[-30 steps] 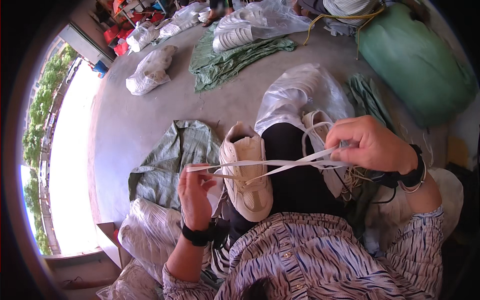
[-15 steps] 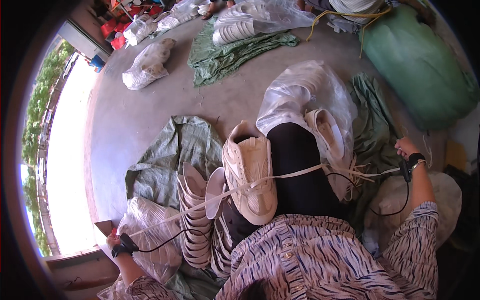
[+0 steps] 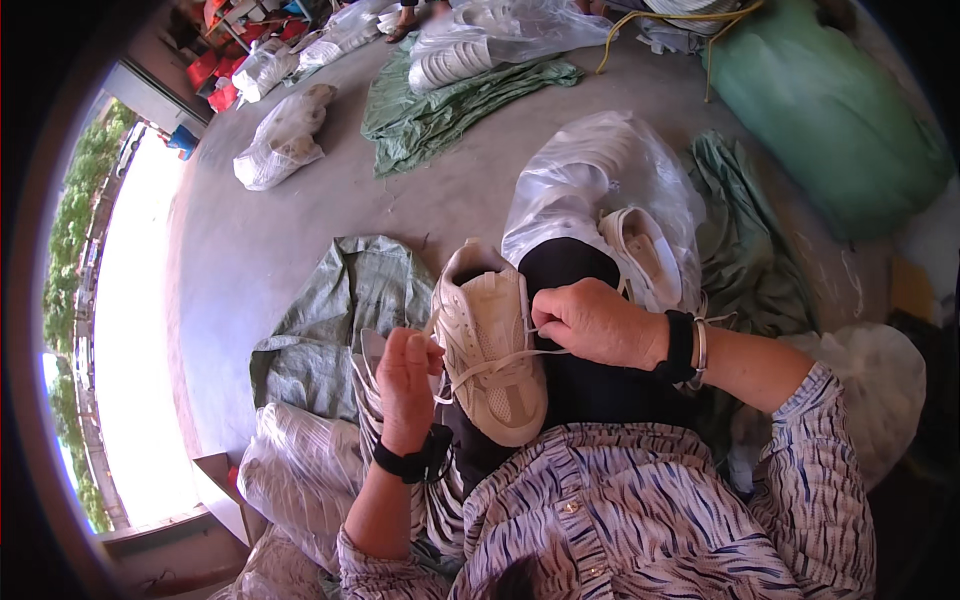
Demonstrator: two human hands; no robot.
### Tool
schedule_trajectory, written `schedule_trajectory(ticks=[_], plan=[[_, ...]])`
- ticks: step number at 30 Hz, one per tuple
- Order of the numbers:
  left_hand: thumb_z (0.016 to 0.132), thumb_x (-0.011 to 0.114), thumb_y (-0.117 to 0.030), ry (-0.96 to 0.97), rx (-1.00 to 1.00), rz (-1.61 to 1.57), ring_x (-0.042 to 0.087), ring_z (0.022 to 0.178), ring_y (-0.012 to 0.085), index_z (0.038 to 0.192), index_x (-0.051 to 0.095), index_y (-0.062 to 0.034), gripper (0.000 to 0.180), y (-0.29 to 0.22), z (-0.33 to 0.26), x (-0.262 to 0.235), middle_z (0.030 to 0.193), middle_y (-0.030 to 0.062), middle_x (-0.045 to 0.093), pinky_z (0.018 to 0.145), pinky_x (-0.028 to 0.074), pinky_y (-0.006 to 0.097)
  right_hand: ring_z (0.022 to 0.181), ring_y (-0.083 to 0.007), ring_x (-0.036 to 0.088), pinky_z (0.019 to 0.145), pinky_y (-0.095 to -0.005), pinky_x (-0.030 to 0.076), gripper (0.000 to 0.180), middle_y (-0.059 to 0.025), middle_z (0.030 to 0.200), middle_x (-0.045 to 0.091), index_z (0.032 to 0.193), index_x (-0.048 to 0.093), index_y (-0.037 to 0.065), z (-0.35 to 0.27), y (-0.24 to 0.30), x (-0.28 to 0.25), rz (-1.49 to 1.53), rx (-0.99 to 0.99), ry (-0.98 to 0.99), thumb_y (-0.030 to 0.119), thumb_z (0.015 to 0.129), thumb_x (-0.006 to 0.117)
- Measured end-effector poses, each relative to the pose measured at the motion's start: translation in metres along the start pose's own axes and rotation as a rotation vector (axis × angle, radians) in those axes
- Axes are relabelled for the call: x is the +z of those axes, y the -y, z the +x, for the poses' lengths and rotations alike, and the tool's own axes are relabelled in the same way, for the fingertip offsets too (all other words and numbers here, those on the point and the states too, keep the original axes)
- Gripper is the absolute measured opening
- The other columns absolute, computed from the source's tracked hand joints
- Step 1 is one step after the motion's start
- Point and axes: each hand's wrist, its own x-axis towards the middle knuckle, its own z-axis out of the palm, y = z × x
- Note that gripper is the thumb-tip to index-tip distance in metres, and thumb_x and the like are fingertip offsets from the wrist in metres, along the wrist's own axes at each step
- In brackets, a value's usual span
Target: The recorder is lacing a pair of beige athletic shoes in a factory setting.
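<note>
Hands (image 3: 600, 322) back together, sneaker (image 3: 490, 350) toe-toward-wearer

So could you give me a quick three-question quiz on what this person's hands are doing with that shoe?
1. True or false: the cream sneaker rests on the person's lap.
2. What does the left hand pinch? A) a white lace B) a green sack C) a plastic bag
3. Which hand works at the sneaker's lacing?

Key: 1 true. 2 A, the white lace that runs across the sneaker. 3 the right hand, which wears a black wristband.
</note>
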Motion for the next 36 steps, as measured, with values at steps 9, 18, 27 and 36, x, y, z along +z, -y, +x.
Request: schedule_trajectory(ticks=[9, 18, 27, 36], plan=[[0.087, 0.056, -0.011, 0.271, 0.119, 0.529, 0.055, 0.059, 0.0291, 0.083, 0.056, -0.0012, 0.011, -0.009, -0.038, 0.006, 0.073, 0.0150, 0.057, 0.056, 0.044, 0.034, 0.068, -0.0340, 0.062, 0.063, -0.0435, 0.049, 0.012, -0.0168, 0.069, 0.062, 0.074, 0.060, 0.002, -0.016, 0.001, 0.021, -0.133, 0.086, 0.025, 0.013, 0.079, 0.056], [0.091, 0.052, -0.006, -0.072, 0.097, 0.050, 0.049, 0.062, 0.0099, 0.085, 0.057, -0.0014, 0.009, 0.007, -0.035, 0.014, 0.068, 0.0009, 0.054, 0.060, 0.042, 0.023, 0.062, -0.0339, 0.062, 0.056, -0.0424, 0.050, 0.010, -0.0184, 0.068, 0.062, 0.074, 0.057, 0.000, -0.009, 0.006, 0.027, -0.238, 0.007, -0.008, 0.010, 0.078, 0.056], [0.089, 0.060, -0.016, 0.338, -0.089, 0.256, 0.045, 0.056, 0.0071, 0.075, 0.060, 0.0004, 0.022, -0.001, -0.044, -0.003, 0.058, -0.0007, 0.051, 0.053, 0.040, 0.023, 0.066, -0.0326, 0.064, 0.059, -0.0410, 0.050, 0.008, -0.0157, 0.069, 0.063, 0.078, 0.054, 0.000, -0.010, 0.008, 0.025, -0.306, -0.138, 0.128, 0.007, 0.076, 0.056], [0.090, 0.058, -0.012, 0.027, -0.199, -0.093, 0.050, 0.062, 0.0039, 0.086, 0.065, 0.0024, 0.016, 0.010, -0.044, 0.005, 0.068, -0.0016, 0.058, 0.057, 0.041, 0.019, 0.070, -0.0325, 0.064, 0.061, -0.0416, 0.050, 0.006, -0.0156, 0.070, 0.064, 0.080, 0.057, 0.002, -0.007, 0.002, 0.022, -0.200, -0.089, 0.128, 0.008, 0.079, 0.055]])
